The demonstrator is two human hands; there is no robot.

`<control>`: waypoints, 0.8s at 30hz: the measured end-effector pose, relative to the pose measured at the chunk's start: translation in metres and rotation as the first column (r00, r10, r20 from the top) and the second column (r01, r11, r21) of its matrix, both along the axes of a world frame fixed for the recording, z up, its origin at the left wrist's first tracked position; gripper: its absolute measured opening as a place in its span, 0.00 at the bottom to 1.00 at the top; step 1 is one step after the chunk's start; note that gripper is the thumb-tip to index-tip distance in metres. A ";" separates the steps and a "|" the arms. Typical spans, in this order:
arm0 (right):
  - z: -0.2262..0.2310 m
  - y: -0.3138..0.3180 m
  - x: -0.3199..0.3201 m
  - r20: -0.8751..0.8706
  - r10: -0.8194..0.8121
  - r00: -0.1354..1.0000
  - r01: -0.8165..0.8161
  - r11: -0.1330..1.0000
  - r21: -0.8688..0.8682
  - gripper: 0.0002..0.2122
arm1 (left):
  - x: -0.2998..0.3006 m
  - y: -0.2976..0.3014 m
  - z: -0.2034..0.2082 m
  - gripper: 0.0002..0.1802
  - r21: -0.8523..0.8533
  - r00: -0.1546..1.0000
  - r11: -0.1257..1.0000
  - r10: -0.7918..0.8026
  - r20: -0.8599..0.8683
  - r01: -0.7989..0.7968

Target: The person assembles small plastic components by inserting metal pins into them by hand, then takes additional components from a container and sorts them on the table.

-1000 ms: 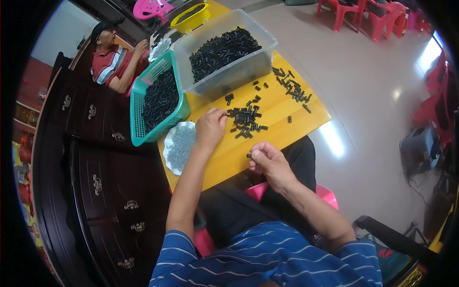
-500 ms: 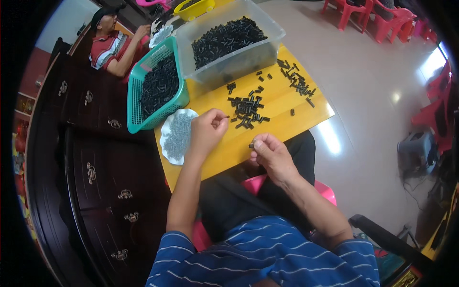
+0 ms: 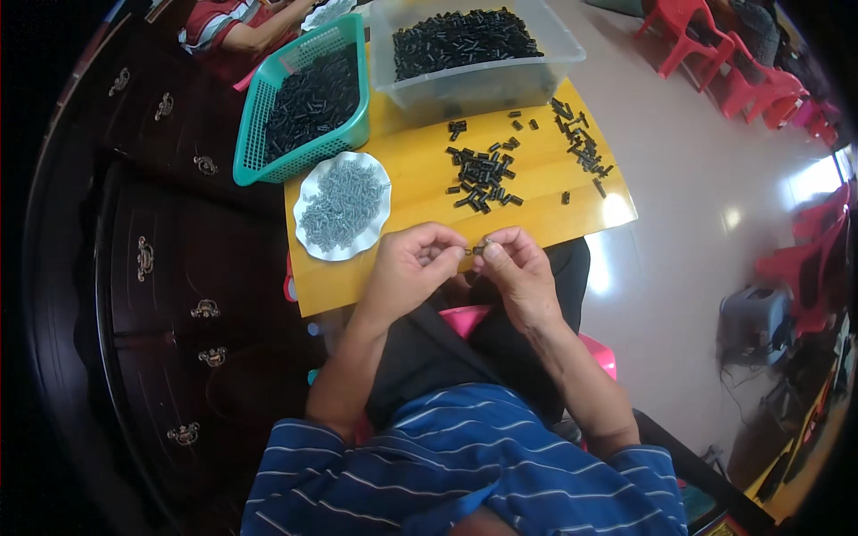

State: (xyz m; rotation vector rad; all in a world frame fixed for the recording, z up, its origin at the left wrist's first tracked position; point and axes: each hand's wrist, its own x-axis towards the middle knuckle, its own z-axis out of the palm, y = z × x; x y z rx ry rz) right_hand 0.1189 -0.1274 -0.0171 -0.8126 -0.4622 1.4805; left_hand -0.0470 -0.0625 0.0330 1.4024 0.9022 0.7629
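Left hand [image 3: 407,272]: it is coming away from the pile and meeting the right hand [image 3: 525,277] above the near edge of the worktop [image 3: 416,186]; thumb and forefinger are pinching together on a tiny part [image 3: 467,253], too small to identify.
Right hand: thumb and fingers are clamping on a small black piece [image 3: 480,251], and that piece is sitting right at the left fingertips, between the two hands.
Middle pile: loose black pieces [image 3: 484,176] are lying heaped beyond the hands, plenty of them.
Right-side scatter: more pieces [image 3: 585,152] are trailing along the worktop's edge; finished or unworked, they are not giving it away.
Teal basket [image 3: 308,154]: it is standing far left, carrying a big black load.
Clear bin [image 3: 474,94]: it is sitting beside the basket, also holding masses of black pieces; which load is done, no telling.
White dish [image 3: 350,253]: it is holding plenty of small translucent pieces, so supplies are hardly running short.
Progress: one piece is being worked, apparently unfinished, and plenty is seemingly remaining.
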 end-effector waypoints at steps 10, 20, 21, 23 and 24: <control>-0.004 -0.001 0.002 0.045 -0.007 0.999 0.006 1.000 0.020 0.06 | 0.006 -0.005 0.003 0.05 0.234 0.988 0.972 0.019 -0.155 0.018; 0.001 -0.003 -0.008 0.376 -0.183 0.908 0.086 0.962 0.259 0.03 | 0.001 0.004 -0.009 0.05 -0.156 0.998 0.987 -0.014 0.068 0.024; 0.000 -0.003 -0.008 0.413 -0.215 0.885 0.084 0.947 0.311 0.03 | 0.001 0.004 -0.009 0.05 -0.176 0.993 0.983 -0.032 0.109 0.051; 0.004 -0.003 -0.008 0.382 -0.193 0.904 0.084 0.955 0.285 0.03 | -0.002 0.005 -0.011 0.06 -0.192 0.987 0.978 -0.048 0.151 0.077; 0.005 -0.003 -0.008 0.347 -0.177 0.921 0.087 0.962 0.259 0.03 | -0.003 0.005 -0.014 0.06 -0.198 0.985 0.976 -0.056 0.163 0.088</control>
